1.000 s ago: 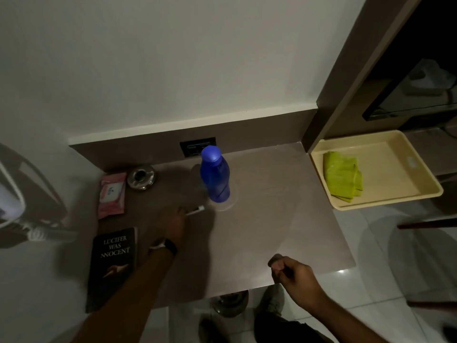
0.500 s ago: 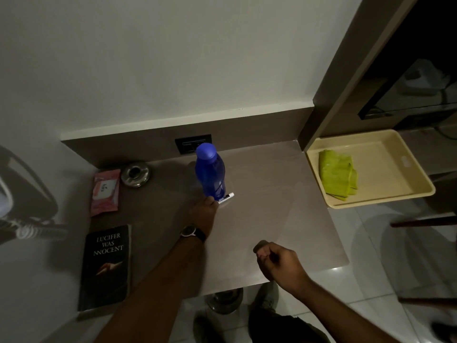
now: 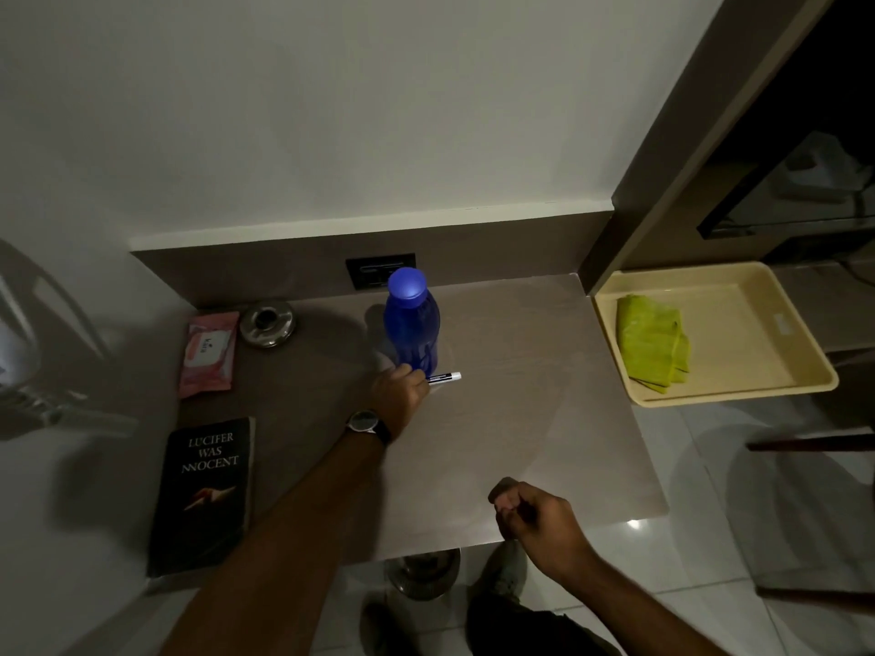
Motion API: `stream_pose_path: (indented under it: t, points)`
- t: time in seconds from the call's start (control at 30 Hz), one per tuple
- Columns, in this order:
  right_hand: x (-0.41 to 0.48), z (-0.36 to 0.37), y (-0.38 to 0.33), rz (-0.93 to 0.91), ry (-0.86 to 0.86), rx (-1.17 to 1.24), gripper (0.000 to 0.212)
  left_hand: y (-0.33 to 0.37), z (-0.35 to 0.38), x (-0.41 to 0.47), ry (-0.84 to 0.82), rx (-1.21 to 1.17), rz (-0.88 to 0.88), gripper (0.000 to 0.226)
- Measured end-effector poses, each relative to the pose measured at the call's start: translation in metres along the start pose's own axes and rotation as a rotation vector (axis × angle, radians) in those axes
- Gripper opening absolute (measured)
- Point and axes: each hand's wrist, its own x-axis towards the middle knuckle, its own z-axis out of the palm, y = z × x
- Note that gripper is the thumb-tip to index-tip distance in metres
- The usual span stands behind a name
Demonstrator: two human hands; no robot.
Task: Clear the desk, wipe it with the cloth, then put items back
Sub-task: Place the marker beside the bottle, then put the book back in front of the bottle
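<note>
A blue bottle (image 3: pixel 412 324) stands upright near the back of the brown desk (image 3: pixel 521 419). My left hand (image 3: pixel 400 397) rests just in front of the bottle's base, closed on a pen (image 3: pixel 445 377) whose white tip pokes out to the right. My right hand (image 3: pixel 535 518) hovers in a loose fist over the desk's front edge; I see nothing in it. A black book (image 3: pixel 203 494) lies at the front left, a pink wipes pack (image 3: pixel 208 355) and a metal ashtray (image 3: pixel 267 324) at the back left. A folded green cloth (image 3: pixel 651 345) lies in a beige tray (image 3: pixel 757 333) to the right.
The tray sits on a lower surface right of the desk, beside a dark cabinet (image 3: pixel 781 158). A wall socket (image 3: pixel 374 272) is behind the bottle. A chair's dark parts (image 3: pixel 814 442) stand at the right over a tiled floor. My feet and the desk's metal base (image 3: pixel 421 572) show below.
My left hand carried the pen from the middle left of the desk to the right, up to the bottle's base. My right fist stayed near the front edge.
</note>
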Motion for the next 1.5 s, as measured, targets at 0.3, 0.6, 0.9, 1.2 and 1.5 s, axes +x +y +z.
stream_pose_path:
  t: [0.3, 0.6, 0.9, 1.2, 1.5]
  points:
    - [0.001, 0.006, -0.005, -0.016, 0.016, 0.017, 0.036, -0.011, -0.01, -0.063, 0.157, -0.284, -0.53, 0.012]
    - [0.028, 0.007, -0.022, 0.02, 0.028, -0.007, 0.017, -0.105, 0.047, -0.242, 0.14, -0.346, -1.308, 0.059]
    - [0.054, 0.021, -0.052, 0.029, 0.012, 0.056, 0.013, -0.084, 0.043, -0.235, -0.024, -0.237, -1.356, 0.087]
    - [0.04, 0.062, -0.062, -0.002, -0.111, -0.14, 0.025, 0.059, 0.054, -0.142, 0.16, -0.865, -1.057, 0.059]
    - [0.052, 0.042, -0.06, 0.034, -0.004, -0.314, 0.042, 0.075, 0.049, -0.092, 0.033, -0.731, -0.929, 0.059]
